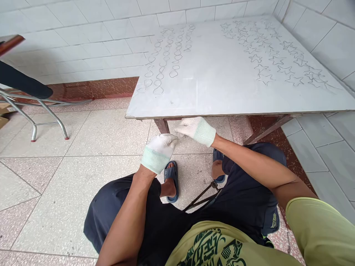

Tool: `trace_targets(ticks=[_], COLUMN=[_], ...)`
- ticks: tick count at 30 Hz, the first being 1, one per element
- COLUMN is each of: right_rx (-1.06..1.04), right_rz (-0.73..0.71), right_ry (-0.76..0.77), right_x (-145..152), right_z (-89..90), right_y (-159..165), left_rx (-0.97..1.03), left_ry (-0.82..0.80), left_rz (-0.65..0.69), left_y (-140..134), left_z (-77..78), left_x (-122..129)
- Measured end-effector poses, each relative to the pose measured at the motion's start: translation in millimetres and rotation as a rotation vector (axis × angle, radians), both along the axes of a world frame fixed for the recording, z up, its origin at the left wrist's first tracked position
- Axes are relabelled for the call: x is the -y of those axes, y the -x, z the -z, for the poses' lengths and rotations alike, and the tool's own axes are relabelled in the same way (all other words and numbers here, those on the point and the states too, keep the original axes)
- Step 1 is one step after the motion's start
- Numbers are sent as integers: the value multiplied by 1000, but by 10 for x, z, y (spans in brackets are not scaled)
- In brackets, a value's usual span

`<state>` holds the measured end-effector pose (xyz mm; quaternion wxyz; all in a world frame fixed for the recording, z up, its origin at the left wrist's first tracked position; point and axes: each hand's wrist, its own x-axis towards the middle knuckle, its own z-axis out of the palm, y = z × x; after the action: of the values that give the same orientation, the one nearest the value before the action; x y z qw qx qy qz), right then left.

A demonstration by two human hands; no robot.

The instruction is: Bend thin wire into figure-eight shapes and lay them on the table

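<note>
Surroundings: the edge of the white-topped table (227, 92) lies just beyond the fingers, barring the way forward; a table leg (162, 126) stands close behind them. Wire loops (165, 59) lie on the top, beyond the fingers and slightly left; wire stars (273, 55) lie beyond and well to the right. A metal-legged seat (50, 120) stands well left of the fingers. Dark metal rods (203, 194) sit on the body side, between the knees. Fingers: left hand (162, 147) and right hand (192, 127) meet, fingers curled, tips pressed together; cannot tell what they pinch, too small to resolve. Counts: gloves, 2; slippers (172, 183), 2, bodyward of the fingers; table legs visible, 2; red-tipped seat feet, 2; loop columns, about 4; stars overlap, more than a dozen, exact number unreadable.
</note>
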<state>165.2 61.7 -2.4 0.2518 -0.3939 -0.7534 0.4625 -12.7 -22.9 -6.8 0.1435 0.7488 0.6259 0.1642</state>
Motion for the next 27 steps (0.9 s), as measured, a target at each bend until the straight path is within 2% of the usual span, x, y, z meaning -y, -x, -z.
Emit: trace_targets(ticks=[5, 9, 12, 16, 20, 23, 27], right_rx=[-78, -169, -181, -325, -353, -350, -340], right_rz=[79, 36, -63, -111, -168, -193, -223], right_ry=[113, 471, 606, 555, 518, 525, 451], right_x=[-142, -186, -89, 65, 96, 91, 114], right_z=[76, 81, 86, 106, 72, 27, -39], right_y=[-25, -53, -20, 50, 49, 14, -51], left_rx=[178, 271, 293, 326, 489, 671, 916], left_ry=[-48, -107, -159, -98, 6, 29, 72], left_rz=[-209, -357, -368, -370, -430, -450, -388], left_y=[60, 108, 103, 48, -3, -13, -5], left_z=[38, 11, -39, -117, -141, -88, 36], left_x=[21, 30, 48, 78, 85, 74, 50])
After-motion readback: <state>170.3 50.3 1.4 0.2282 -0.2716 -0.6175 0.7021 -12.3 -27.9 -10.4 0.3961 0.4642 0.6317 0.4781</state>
